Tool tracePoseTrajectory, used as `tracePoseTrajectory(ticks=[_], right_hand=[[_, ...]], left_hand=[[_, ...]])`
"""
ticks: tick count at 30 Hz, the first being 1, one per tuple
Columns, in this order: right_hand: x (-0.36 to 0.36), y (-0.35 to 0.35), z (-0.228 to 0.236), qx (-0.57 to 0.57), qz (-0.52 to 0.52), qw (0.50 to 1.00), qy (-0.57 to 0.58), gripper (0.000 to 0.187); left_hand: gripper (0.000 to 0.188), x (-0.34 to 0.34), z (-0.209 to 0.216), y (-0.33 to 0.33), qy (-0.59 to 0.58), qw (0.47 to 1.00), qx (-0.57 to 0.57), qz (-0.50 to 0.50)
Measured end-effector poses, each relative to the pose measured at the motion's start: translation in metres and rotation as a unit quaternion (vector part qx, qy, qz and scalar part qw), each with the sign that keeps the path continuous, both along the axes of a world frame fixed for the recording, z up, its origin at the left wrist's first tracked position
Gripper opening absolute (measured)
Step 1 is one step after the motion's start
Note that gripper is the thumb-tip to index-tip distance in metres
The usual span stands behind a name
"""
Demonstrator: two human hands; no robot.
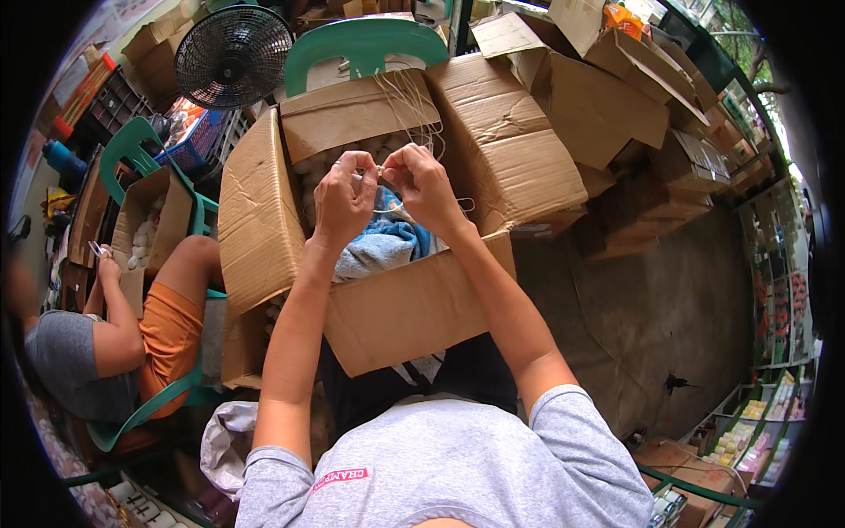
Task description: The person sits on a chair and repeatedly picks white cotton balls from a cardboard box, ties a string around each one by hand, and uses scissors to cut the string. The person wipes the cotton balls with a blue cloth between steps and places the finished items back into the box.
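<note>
Both my hands are raised over an open cardboard box (414,321), close together, fingertips nearly touching. My left hand (346,198) pinches a thin cream string, with a small whitish bit showing at its fingers. My right hand (425,187) is closed in a pinch on the string beside it. More of the cream string (409,101) drapes over the box's far flap and runs down to my hands. Under them lies a blue and grey cloth (387,242). Many small round white pieces (308,172) partly fill the box behind my hands.
To the left a person in orange shorts (172,326) sits on a green chair, near a smaller box of white pieces (143,238). A black fan (233,57) and another green chair (365,48) stand beyond my box. Stacked cartons (607,106) crowd the far right.
</note>
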State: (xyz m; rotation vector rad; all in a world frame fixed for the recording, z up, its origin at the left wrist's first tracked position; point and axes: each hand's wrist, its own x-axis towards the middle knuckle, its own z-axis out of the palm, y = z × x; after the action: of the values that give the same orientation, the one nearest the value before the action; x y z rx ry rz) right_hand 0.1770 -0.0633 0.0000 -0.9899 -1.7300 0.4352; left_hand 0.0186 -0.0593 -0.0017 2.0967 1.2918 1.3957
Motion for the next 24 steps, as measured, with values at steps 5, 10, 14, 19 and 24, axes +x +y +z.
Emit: tracePoseTrajectory(ticks=[5,10,14,19,24], right_hand=[[0.005,-0.001,-0.004,0.003,-0.029,0.999,0.013,0.009],[0.008,-0.004,-0.004,0.078,-0.068,0.989,-0.104,0.010],[0.005,-0.005,-0.003,0.128,-0.095,0.970,-0.185,0.013],[0.001,-0.005,-0.004,0.084,-0.137,0.973,-0.163,0.016],[0.001,0.002,0.007,-0.167,-0.069,0.983,0.033,0.011]], left_hand=[[0.011,-0.002,-0.005,0.004,-0.120,0.978,-0.148,-0.085],[0.014,-0.001,0.000,0.002,-0.138,0.952,-0.225,-0.153],[0.013,-0.002,0.001,0.003,-0.145,0.947,-0.239,-0.161],[0.013,0.001,0.001,0.003,-0.193,0.940,-0.202,-0.196],[0.023,-0.006,0.004,0.015,-0.292,0.896,-0.255,-0.216]])
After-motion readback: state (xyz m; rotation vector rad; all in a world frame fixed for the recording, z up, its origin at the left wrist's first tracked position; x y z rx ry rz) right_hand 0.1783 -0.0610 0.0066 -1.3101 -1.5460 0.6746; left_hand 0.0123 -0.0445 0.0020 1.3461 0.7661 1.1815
